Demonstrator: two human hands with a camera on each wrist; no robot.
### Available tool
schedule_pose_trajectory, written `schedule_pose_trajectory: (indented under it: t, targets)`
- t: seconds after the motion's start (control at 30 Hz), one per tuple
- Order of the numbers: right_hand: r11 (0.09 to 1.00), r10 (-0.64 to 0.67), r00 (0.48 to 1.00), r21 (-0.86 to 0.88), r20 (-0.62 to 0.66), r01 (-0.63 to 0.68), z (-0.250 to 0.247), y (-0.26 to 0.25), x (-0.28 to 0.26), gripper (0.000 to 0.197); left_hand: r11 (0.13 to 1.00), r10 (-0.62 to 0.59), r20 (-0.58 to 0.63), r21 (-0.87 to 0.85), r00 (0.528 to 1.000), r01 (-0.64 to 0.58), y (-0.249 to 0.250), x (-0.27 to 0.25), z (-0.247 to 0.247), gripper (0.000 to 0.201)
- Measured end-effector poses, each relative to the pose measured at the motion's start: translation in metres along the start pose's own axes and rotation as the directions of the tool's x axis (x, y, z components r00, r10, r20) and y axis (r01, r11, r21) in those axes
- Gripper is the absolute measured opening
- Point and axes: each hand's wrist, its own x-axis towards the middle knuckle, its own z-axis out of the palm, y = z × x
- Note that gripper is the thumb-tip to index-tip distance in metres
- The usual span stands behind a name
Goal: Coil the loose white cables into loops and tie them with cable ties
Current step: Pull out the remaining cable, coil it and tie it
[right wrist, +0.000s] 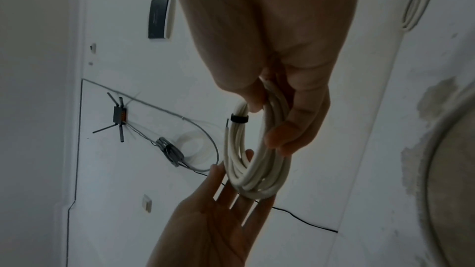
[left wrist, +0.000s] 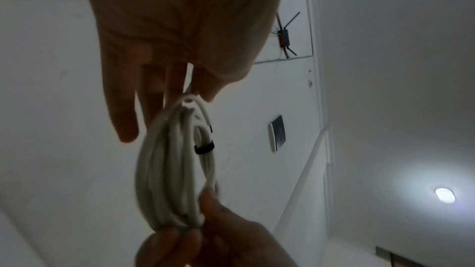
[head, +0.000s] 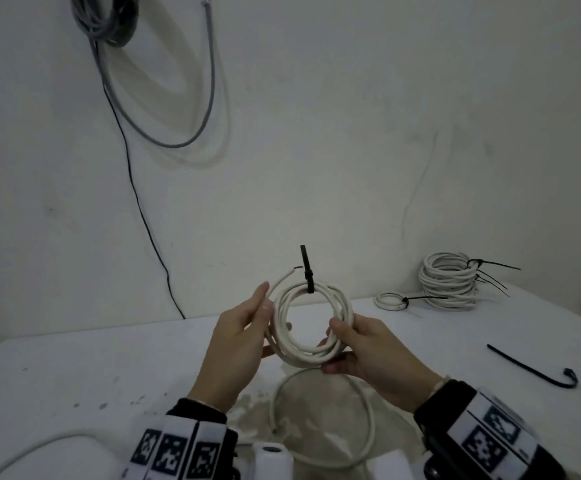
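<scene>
Above the table, a coil of white cable point(head: 303, 356) is held upright between both hands. A black cable tie point(head: 307, 273) wraps its top, with the tail sticking up. My left hand point(head: 263, 306) touches the coil's left side with straight fingers. My right hand point(head: 337, 341) pinches the lower right of the coil between thumb and fingers. The left wrist view shows the coil point(left wrist: 167, 170) edge-on, with the tie point(left wrist: 203, 147) around some strands. In the right wrist view the right hand point(right wrist: 272, 121) grips the coil point(right wrist: 246, 165) and the left palm point(right wrist: 226, 190) lies flat under it.
A stack of tied coils point(head: 448, 282) and a small tied coil point(head: 391, 302) sit at the back right of the white table point(head: 74, 368). A loose black cable tie point(head: 524, 365) lies on the right. A loose white cable point(head: 371, 420) loops under my hands.
</scene>
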Motion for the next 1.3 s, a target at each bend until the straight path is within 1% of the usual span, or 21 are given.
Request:
schedule_pose_trajectory:
  t: [0.03,0.13,0.23,0.3,0.37,0.43,0.53,0.63,0.7,0.73,0.77,0.8,0.83,0.87,0.9,0.93,0.97,1.0,1.1,1.2,1.3]
  targets:
    - [0.999,-0.011,1.0,-0.032,0.017,0.011,-0.001,0.001,0.0,0.024,0.999,0.005,-0.037,-0.035,0.999,-0.006,0.0,0.0,0.003,0.036]
    - [0.992,-0.055,0.996,-0.106,0.065,0.061,-0.003,0.003,-0.001,0.024,0.997,0.03,-0.074,-0.062,0.997,-0.034,0.0,-0.002,0.009,0.032]
    - [0.985,-0.078,0.988,-0.14,0.135,0.097,-0.006,0.003,0.0,0.027,0.994,0.07,-0.125,-0.07,0.99,-0.079,-0.003,-0.002,0.009,0.021]
    - [0.981,-0.079,0.978,-0.162,0.192,0.111,-0.006,0.002,0.0,0.028,0.987,0.078,-0.146,-0.126,0.986,-0.096,-0.005,-0.002,0.007,0.021]
    - [0.971,-0.09,0.968,-0.195,0.233,0.137,-0.003,0.001,0.002,0.027,0.974,0.042,-0.138,-0.215,0.99,-0.071,-0.005,-0.001,0.003,0.023]
    - [0.949,-0.112,0.958,-0.257,0.263,0.181,0.002,-0.001,0.005,0.027,0.945,-0.044,-0.117,-0.327,0.992,0.003,-0.004,0.001,-0.002,0.024]
    - [0.889,-0.137,0.939,-0.378,0.316,0.257,0.012,-0.008,0.009,0.027,0.9,-0.14,-0.081,-0.426,0.987,0.093,-0.001,0.005,-0.014,0.028]
    - [0.802,-0.083,0.925,-0.526,0.372,0.283,0.019,-0.02,0.012,0.027,0.889,-0.151,-0.013,-0.44,0.988,0.13,0.007,0.005,-0.027,0.029]
    - [0.694,-0.129,0.912,-0.622,0.389,0.363,0.022,-0.025,0.015,0.024,0.911,-0.102,-0.05,-0.405,0.994,0.073,0.013,0.002,-0.031,0.03]
    - [0.658,-0.172,0.898,-0.631,0.405,0.411,0.026,-0.028,0.015,0.03,0.925,-0.054,-0.1,-0.381,0.993,0.012,0.015,0.001,-0.032,0.031]
    - [0.658,-0.221,0.887,-0.609,0.406,0.443,0.03,-0.032,0.014,0.041,0.936,0.004,-0.153,-0.348,0.988,-0.058,0.015,0.0,-0.033,0.031]
    - [0.703,-0.286,0.877,-0.538,0.385,0.466,0.037,-0.035,0.013,0.05,0.946,0.072,-0.193,-0.297,0.979,-0.128,0.016,-0.001,-0.033,0.031]
    - [0.751,-0.367,0.862,-0.436,0.35,0.496,0.044,-0.038,0.011,0.049,0.955,0.142,-0.217,-0.228,0.966,-0.192,0.016,-0.002,-0.032,0.031]
    - [0.776,-0.455,0.836,-0.325,0.306,0.541,0.05,-0.041,0.01,0.04,0.957,0.204,-0.227,-0.158,0.952,-0.242,0.016,-0.004,-0.031,0.03]
    - [0.779,-0.525,0.813,-0.242,0.253,0.579,0.055,-0.043,0.008,0.03,0.955,0.248,-0.235,-0.105,0.94,-0.278,0.017,-0.005,-0.03,0.029]
    - [0.776,-0.572,0.796,-0.182,0.199,0.604,0.058,-0.044,0.007,0.023,0.95,0.278,-0.24,-0.077,0.93,-0.304,0.018,-0.007,-0.028,0.028]
    - [0.782,-0.593,0.79,-0.124,0.156,0.611,0.059,-0.044,0.006,0.021,0.943,0.303,-0.24,-0.064,0.922,-0.327,0.019,-0.008,-0.027,0.027]
    - [0.801,-0.587,0.8,-0.059,0.123,0.596,0.059,-0.043,0.006,0.02,0.936,0.329,-0.238,-0.048,0.914,-0.349,0.02,-0.008,-0.026,0.027]
    - [0.868,-0.487,0.868,0.157,0.096,0.47,0.059,-0.04,0.007,0.022,0.921,0.375,-0.221,-0.02,0.9,-0.389,0.021,-0.01,-0.023,0.026]
    - [0.891,-0.405,0.911,0.256,0.072,0.376,0.063,-0.039,0.007,0.027,0.932,0.338,-0.218,-0.061,0.916,-0.358,0.022,-0.011,-0.023,0.027]
    - [0.891,-0.365,0.927,0.321,0.089,0.32,0.067,-0.042,0.005,0.021,0.937,0.306,-0.223,-0.102,0.926,-0.334,0.024,-0.013,-0.023,0.028]
